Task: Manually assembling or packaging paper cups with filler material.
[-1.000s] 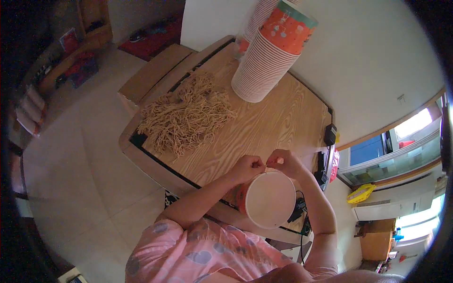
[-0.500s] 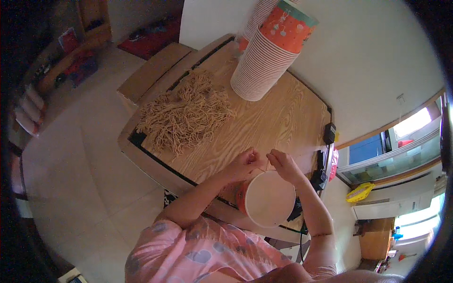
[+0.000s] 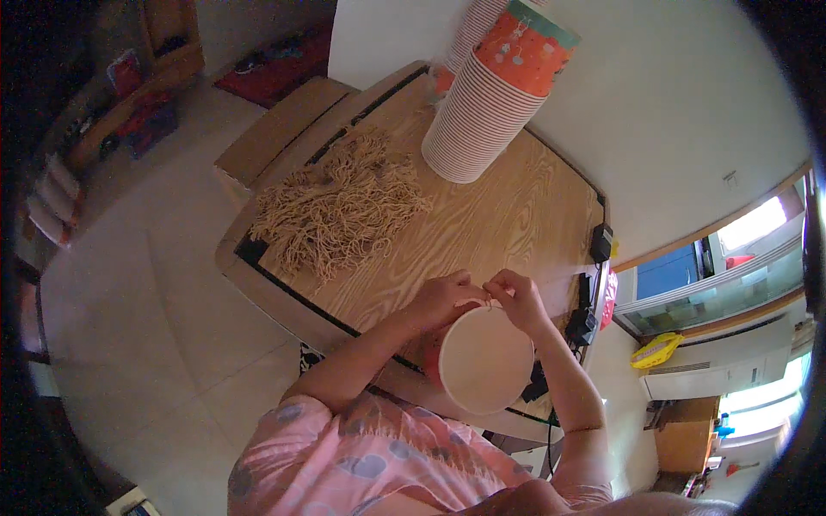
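Note:
A white-lined paper bucket point(image 3: 487, 361) with a red-orange outside stands in front of me at the table's near edge, its open mouth toward me. At its far rim my left hand point(image 3: 449, 297) and my right hand point(image 3: 515, 299) are close together with fingers pinched. A short thin tan cord point(image 3: 490, 303) shows between them beside the rim. Both hands appear to grip it, though the fingertips hide most of it. Beyond my left hand lies a loose heap of tan cords point(image 3: 344, 206).
A tall leaning stack of nested paper buckets point(image 3: 486, 112) stands at the table's far side, with another stack point(image 3: 471, 34) behind. Black power adapters point(image 3: 582, 327) and cables lie along the right edge of the wood-grain table point(image 3: 482, 232). A cardboard box point(image 3: 280, 129) adjoins the far left.
My hands have drawn closer together and lower against the rim, and the cord between them shows shorter. The bucket has shifted slightly left.

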